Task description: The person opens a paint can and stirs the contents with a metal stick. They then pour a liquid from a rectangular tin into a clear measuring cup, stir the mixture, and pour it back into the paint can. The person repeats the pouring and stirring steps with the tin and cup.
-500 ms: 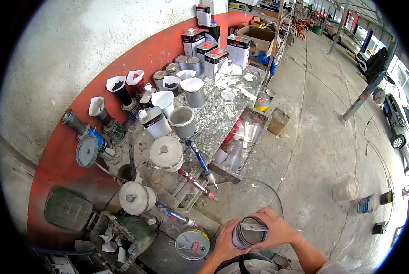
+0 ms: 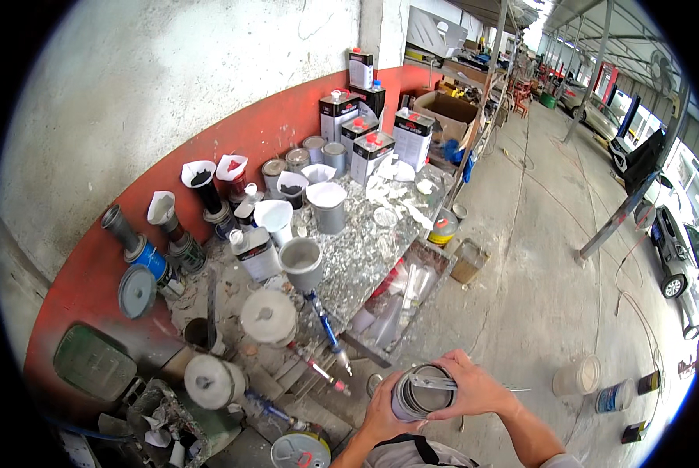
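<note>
Left hand (image 2: 383, 413) cups the side of a round grey tin (image 2: 422, 394), fingers wrapped around its wall. Right hand (image 2: 468, 388) closes over the tin's far rim and pinches a thin metal rod (image 2: 443, 383) that lies across the open top. Both hold the tin in the air, just off the near edge of the paint-spattered worktop (image 2: 357, 257), near a blue-handled tool (image 2: 324, 324) lying there.
</note>
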A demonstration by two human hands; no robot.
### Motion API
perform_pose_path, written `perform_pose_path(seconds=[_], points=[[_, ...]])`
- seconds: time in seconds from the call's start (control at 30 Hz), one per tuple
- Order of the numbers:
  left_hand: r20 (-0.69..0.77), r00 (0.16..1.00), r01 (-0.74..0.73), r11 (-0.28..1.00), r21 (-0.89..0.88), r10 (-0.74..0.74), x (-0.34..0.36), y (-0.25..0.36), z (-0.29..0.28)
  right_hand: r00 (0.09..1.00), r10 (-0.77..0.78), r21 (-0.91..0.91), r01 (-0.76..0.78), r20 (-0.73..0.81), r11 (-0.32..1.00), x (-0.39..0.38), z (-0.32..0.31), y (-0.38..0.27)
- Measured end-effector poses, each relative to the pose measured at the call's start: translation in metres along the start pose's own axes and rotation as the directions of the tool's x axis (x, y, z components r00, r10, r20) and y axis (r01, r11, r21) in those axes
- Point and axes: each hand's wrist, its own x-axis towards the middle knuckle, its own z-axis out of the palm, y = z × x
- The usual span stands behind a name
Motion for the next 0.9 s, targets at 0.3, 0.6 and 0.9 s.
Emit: perform_pose_path(seconds=[0.3, 0.6, 0.9], points=[[-0.066, 0.998, 0.013, 0.999, 0.046, -0.01, 0.146, -0.049, 0.021, 0.984, -0.073, -0.143, 0.097, 0.163, 0.985, 0.133, -0.071, 0.084], [-0.171, 0.951, 0.293, 0.931, 0.218, -0.259, 0.23, -0.055, 0.029, 0.916, -0.235, 0.015, 0.243, 0.324, 0.97, 0.248, -0.103, 0.168], [-0.44, 0.832, 0.475, 0.844, 0.247, -0.339, 0.296, -0.059, 0.082, 0.718, -0.502, 0.222, 0.454, 0.482, 0.863, 0.345, -0.132, 0.239]])
